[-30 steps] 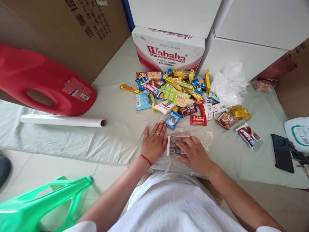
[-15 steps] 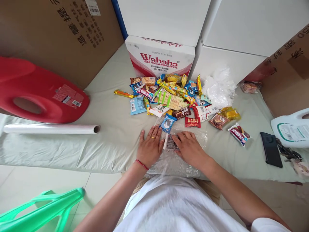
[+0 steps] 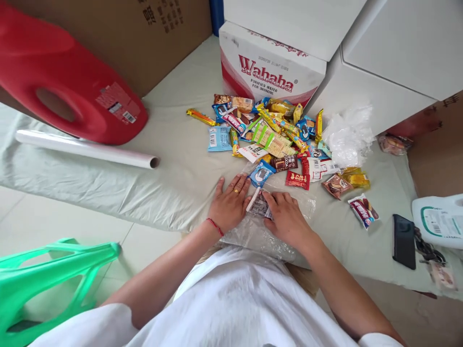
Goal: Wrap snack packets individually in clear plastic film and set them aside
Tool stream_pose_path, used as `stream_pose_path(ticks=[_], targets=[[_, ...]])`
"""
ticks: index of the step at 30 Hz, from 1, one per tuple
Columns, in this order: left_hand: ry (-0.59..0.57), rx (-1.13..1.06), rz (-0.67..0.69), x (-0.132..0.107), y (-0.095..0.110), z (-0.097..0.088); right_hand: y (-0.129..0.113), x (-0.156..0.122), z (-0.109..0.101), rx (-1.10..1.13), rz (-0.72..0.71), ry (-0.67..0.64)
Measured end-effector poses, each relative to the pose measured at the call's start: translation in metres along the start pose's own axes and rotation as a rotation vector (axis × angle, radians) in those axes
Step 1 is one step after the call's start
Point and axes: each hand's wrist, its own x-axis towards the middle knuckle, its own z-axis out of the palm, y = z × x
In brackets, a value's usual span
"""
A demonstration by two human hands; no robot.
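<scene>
My left hand [image 3: 230, 203] lies flat with fingers stretched out, beside a small dark printed packet [image 3: 258, 205] with a pale edge. My right hand [image 3: 289, 217] rests on the right part of that packet, index finger lying across it and thumb at its lower edge. Beneath the packet and hands spreads a clear plastic bag [image 3: 269, 239], reaching the front of the cloth-covered surface. A blue snack packet [image 3: 261, 173] lies just beyond the fingertips. Next to it is a red snack packet [image 3: 297, 180]. The packet's right end is hidden by my right hand.
A heap of wrapped snacks [image 3: 275, 137] lies before a Wahaba-style white carton [image 3: 269, 72]. Crumpled clear plastic [image 3: 349, 137] sits to its right. A white roll [image 3: 87, 150] and red jug [image 3: 125, 118] are left; a phone [image 3: 404, 241] and keys [image 3: 428, 248] right.
The whole view has tilted and shifted. My right hand's fingers have drawn slightly to the right, showing more of the dark packet. My left hand stays flat beside it.
</scene>
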Motion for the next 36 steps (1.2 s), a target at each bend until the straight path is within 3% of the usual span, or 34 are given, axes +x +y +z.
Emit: stream_pose_path(ticks=[13,17,21,23,26,28,33,36], targets=[[0.016,-0.019,-0.016,-0.001,0.002,0.002,0.003,-0.011,0.001,-0.116,0.007,0.001],[-0.011,0.002,-0.029,-0.003,0.003,0.002,0.012,-0.016,0.007,-0.134,0.078,0.052],[-0.014,0.009,-0.046,-0.007,0.003,0.003,0.032,-0.029,0.008,0.013,0.116,0.098],[-0.009,0.011,-0.054,-0.008,0.003,0.004,0.037,-0.036,0.000,0.117,0.145,0.185],[-0.003,0.018,-0.057,-0.008,0.005,0.004,0.030,-0.039,-0.014,0.263,0.151,0.336],[-0.002,0.023,-0.058,-0.008,0.006,0.003,0.016,-0.036,-0.017,0.310,0.097,0.348],[0.006,0.022,-0.093,-0.007,0.003,-0.001,-0.009,-0.020,0.019,0.144,0.058,0.172],[-0.029,0.001,-0.068,-0.005,-0.006,-0.002,-0.004,-0.019,0.042,0.091,0.033,0.198]])
